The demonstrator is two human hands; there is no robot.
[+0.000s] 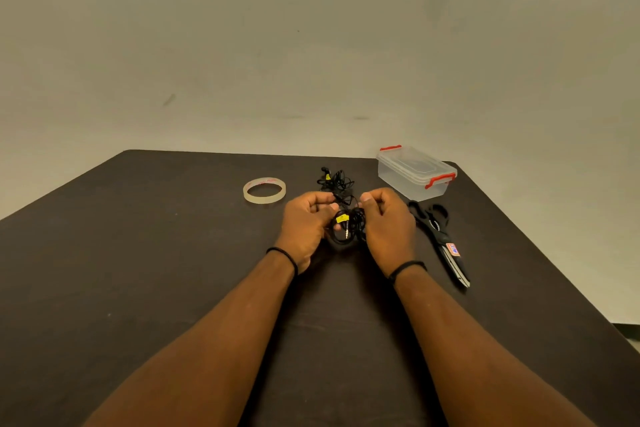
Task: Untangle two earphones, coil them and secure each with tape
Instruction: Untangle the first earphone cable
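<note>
Head view: left hand (306, 218) and right hand (388, 218) both pinch tangled earphones (348, 222); cord light, limp, snag-prone; best held near plug.

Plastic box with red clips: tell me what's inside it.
The plastic box is lidded and clear; nothing shows through its walls, so it looks empty, though the lid's dark glare hides part of the floor.
</note>
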